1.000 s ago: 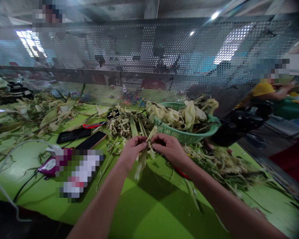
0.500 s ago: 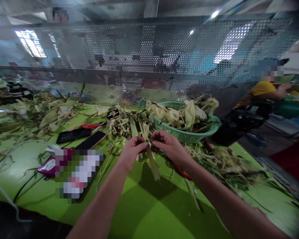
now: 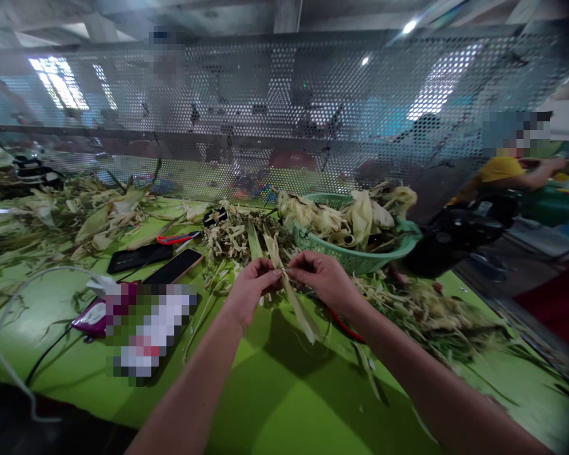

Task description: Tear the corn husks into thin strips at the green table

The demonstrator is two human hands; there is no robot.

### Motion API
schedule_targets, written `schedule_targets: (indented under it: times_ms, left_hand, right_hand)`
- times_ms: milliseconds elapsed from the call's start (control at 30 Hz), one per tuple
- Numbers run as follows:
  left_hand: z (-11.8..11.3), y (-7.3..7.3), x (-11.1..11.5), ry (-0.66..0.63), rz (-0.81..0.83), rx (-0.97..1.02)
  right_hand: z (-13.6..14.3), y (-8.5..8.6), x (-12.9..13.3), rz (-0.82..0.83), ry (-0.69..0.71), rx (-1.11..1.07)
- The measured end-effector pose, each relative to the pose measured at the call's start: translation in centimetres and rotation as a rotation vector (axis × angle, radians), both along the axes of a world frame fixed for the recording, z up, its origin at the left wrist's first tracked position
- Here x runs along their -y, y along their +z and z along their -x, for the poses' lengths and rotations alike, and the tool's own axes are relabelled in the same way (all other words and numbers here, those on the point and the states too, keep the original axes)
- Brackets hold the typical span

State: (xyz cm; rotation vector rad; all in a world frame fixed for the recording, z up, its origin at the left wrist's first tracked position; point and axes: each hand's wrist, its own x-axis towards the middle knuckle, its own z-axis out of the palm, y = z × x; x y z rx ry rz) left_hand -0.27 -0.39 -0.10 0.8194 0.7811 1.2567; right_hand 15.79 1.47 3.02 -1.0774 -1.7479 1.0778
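Between my two hands, a pale strip of dried corn husk (image 3: 299, 311) slants above the green table (image 3: 265, 404). My left hand (image 3: 252, 287) pinches it between thumb and fingertips near its middle. Close by on the other side, my right hand (image 3: 320, 276) has its thumb and forefinger pressed together at the same spot. A thin dark line crosses the husk there; whether it is thread or wire I cannot make out. Just beyond the hands lies a heap of husk scraps (image 3: 227, 237). A green plastic basket (image 3: 360, 258) full of husks stands behind my right hand.
Left of my hands are a phone (image 3: 173, 268), a dark flat device (image 3: 140, 258), a red utility knife (image 3: 175, 239) and a purple packet (image 3: 92, 318). Loose husks (image 3: 95, 221) cover the far left. A perforated metal screen (image 3: 246, 107) borders the back. A person in yellow (image 3: 500, 169) sits at right.
The husk strip has turned, its lower end swinging to the right and its upper end now looking flatter and less frayed. Both hands stay in nearly the same place.
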Motion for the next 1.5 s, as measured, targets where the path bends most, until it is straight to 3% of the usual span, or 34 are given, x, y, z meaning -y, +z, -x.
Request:
schedule_targets:
  times_ms: [233,500,767,900,1033,1200,1367,1500]
  left_hand:
    - [0.1,-0.3,-0.1,-0.014,0.006,0.052]
    - [0.2,0.1,0.1,0.027,-0.003,-0.110]
    - [0.0,-0.3,-0.6,0.041,-0.020,-0.211]
    - [-0.1,-0.6,-0.7,0.038,-0.044,-0.242]
    - [0.2,-0.4,-0.4,0.091,-0.052,-0.252]
    - [0.3,-0.2,-0.1,0.101,-0.036,-0.197]
    - [0.3,0.1,0.3,0.112,-0.019,-0.144]
    - [0.6,0.1,0.2,0.106,-0.006,-0.126]
  right_hand:
    - [-0.2,0.2,0.0,0.040,0.030,-0.102]
    - [-0.7,0.3,-0.4,0.007,-0.001,-0.092]
    - [-1.2,1.6,0.4,-0.475,-0.020,0.495]
    - [-1.7,2.6,0.5,-0.518,-0.029,0.560]
    - [-4.0,4.4,1.3,-0.534,-0.051,0.563]
    - [-9.3,6.2,5.0,-0.485,-0.225,0.657]
    - [-12.6,3.5,8.2,-0.271,-0.145,0.877]
    - [-12.0,0.0,8.1,-0.306,-0.153,0.999]
